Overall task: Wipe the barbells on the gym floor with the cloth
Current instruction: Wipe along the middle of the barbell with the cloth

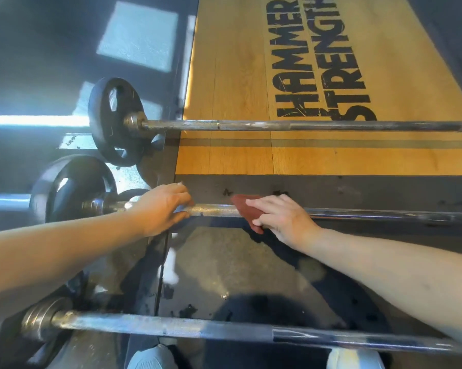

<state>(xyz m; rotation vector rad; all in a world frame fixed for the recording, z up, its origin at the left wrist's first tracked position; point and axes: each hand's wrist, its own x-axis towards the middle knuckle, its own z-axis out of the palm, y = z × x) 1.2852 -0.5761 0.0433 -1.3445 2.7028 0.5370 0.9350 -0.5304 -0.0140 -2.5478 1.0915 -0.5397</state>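
A big wooden platform (237, 75) with black letters lies on the dark gym floor (237, 262). Three long barbells lie side by side. The far barbell (304, 125) rests across the wood, with a round black plate (110, 121) on its end. The middle barbell (213, 210) lies on the dark floor just past the wood's edge and has a shiny black plate (72, 182). The near barbell (171, 327) lies by the person's two light shoes (150, 358). The person's left hand (163, 209) wraps its fingers around the middle bar, near the plate. The right hand (283, 217) holds a small red cloth (244, 209) folded over the same bar, fingers on top and thumb below.
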